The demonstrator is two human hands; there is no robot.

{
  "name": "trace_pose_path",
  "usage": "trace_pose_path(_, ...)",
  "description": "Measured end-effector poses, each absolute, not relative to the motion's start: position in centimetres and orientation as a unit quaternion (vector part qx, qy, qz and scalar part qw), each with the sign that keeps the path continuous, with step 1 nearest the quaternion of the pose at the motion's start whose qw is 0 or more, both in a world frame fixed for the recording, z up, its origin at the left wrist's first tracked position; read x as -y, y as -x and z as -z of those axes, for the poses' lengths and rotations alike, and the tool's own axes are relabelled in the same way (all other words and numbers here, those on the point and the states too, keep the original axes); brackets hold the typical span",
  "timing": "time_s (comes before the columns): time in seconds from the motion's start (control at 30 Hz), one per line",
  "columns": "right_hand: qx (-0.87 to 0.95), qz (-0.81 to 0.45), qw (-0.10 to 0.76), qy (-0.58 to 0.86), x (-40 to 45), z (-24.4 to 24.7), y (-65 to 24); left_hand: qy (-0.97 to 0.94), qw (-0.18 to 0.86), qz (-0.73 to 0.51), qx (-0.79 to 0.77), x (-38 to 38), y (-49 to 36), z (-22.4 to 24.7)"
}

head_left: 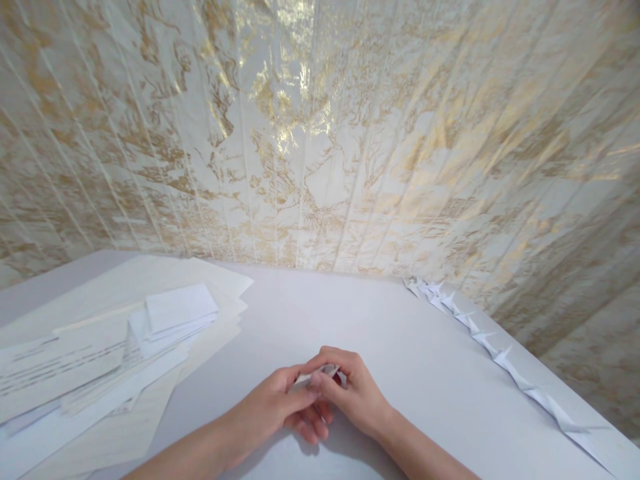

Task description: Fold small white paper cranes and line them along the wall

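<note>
Above the front middle of the white table [310, 307], my two hands meet around a small folded piece of paper [329, 369]. My left hand [285, 403] pinches its left side between thumb and fingers, the lower fingers curled below. From the right, my right hand [353, 387] closes on the same paper, its thumb pressed near the left fingertips and its index finger arched over the top. Most of the paper is hidden by the fingers, so its folded shape cannot be made out.
On the left lie overlapping paper sheets [200, 270], with printed strips [90, 350] and a small stack of white folded paper [180, 307] on top. Several folded paper pieces with pointed tips [510, 367] line the right edge. A gold-patterned curtain [300, 167] hangs behind the table.
</note>
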State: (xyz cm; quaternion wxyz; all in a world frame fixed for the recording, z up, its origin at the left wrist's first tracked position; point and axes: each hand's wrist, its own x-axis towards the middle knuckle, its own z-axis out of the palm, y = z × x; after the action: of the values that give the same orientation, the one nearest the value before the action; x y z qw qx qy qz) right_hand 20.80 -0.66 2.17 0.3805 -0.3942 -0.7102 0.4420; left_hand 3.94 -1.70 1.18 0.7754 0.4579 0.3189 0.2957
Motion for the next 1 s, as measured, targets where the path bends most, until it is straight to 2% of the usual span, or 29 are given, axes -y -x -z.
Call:
trace_pose_path(0.2, 0.662, -0.488, 0.399, 0.405, 0.4, -1.9, -20.9, -0.465, 0.775, -0.312, -0.293, 1.5, -3.8, -0.3)
trace_pose_path(0.43, 0.673, -0.430, 0.411, 0.439, 0.5, -1.2, -20.9, -0.504, 0.709, -0.360, -0.338, 2.5, -4.7, 0.8)
trace_pose_path(0.77, 0.680, -0.448, 0.455, 0.361, 0.5, -0.8, -21.2, -0.607, 0.564, -0.374, -0.416, 2.9, -4.3, 0.4)
trace_pose_path(1.0, 0.706, -0.452, 0.439, 0.323, 0.7, -1.8, -21.5, -0.632, 0.554, -0.373, -0.394, 2.5, -3.8, 0.2)
